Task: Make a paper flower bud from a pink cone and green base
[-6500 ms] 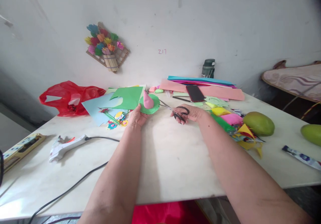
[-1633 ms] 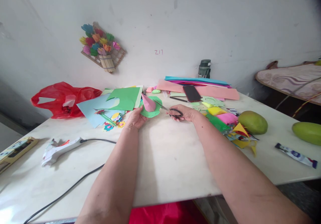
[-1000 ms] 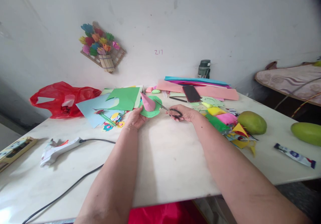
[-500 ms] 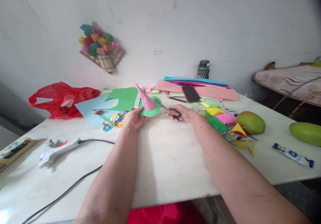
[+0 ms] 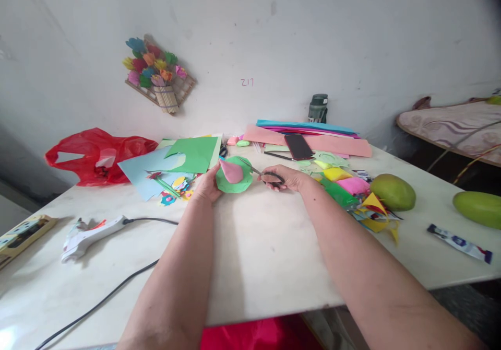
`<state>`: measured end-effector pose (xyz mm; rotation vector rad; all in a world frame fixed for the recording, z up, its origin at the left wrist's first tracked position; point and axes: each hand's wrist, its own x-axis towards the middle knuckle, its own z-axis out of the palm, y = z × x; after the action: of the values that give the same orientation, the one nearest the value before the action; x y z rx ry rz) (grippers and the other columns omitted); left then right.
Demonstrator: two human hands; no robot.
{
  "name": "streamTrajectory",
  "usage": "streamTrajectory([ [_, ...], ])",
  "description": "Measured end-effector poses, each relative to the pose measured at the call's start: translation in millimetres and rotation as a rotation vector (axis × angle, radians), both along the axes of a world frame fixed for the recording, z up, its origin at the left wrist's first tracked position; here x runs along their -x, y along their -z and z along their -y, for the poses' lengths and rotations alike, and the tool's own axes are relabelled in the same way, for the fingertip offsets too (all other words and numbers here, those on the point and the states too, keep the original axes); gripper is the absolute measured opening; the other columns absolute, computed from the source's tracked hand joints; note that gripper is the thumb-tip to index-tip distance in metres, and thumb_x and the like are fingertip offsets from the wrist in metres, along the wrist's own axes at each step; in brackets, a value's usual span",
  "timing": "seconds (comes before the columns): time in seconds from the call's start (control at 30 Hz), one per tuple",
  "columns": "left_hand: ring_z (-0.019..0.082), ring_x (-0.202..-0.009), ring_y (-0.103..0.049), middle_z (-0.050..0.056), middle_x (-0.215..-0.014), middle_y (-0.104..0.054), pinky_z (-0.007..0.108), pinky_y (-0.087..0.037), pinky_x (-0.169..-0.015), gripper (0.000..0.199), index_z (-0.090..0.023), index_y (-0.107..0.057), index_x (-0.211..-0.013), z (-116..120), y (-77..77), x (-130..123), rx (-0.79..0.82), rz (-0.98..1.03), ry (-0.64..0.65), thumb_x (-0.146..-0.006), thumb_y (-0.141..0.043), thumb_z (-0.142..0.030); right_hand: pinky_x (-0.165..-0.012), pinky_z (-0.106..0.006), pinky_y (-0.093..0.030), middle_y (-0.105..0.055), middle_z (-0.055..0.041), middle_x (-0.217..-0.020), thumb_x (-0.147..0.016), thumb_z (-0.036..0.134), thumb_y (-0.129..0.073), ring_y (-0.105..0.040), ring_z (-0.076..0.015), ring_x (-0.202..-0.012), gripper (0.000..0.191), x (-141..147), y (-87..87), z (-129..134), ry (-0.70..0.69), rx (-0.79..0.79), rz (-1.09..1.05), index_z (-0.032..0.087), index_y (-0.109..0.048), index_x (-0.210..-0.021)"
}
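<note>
My left hand grips a paper cone hat by the left edge of its round green brim. The hat's pink cone rises from the middle of the brim, its tip tilted toward me. In my right hand is a pair of scissors with black handles, my fingers closed in the loops. The blades point left and reach the brim's upper right edge; whether they are parted is too small to tell.
Left of my hands lie green paper, a red plastic bag and a glue gun with a black cord. To the right are a phone, colourful clay packets and scraps, a green mango and a tube.
The hat has tipped, so its cone now points toward me instead of up and left, and the brim shows as a fuller circle. The scissors stay at its right edge.
</note>
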<state>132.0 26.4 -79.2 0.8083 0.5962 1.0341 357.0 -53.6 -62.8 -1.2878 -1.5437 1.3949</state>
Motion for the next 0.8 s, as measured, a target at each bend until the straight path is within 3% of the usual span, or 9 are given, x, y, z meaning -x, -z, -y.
streamTrajectory([
  [0.23,0.024,-0.087,-0.067,0.01,-0.084,-0.072,0.034,-0.052,-0.084,0.037,-0.012,-0.065,-0.1,-2.2,5.6,-3.6,-0.107,-0.077,0.099,-0.065,-0.071,-0.021,-0.03,-0.016,-0.019,-0.054,0.002,-0.053,-0.075,0.023,-0.057,-0.044,-0.0046,-0.037,0.013,-0.6,1.5,-3.0,-0.014,0.047,0.006,0.012,-0.058,-0.083],
  [0.8,0.028,-0.095,-0.065,0.012,-0.087,-0.072,0.039,-0.05,-0.088,0.041,-0.013,-0.065,-0.097,-2.8,7.0,-1.8,-0.12,-0.076,0.087,-0.06,-0.076,-0.028,-0.031,-0.017,-0.018,-0.051,0.0026,-0.049,-0.076,0.02,-0.054,-0.041,-0.0054,-0.036,0.01,1.2,0.3,-3.2,-0.032,0.036,0.03,0.013,-0.058,-0.082],
])
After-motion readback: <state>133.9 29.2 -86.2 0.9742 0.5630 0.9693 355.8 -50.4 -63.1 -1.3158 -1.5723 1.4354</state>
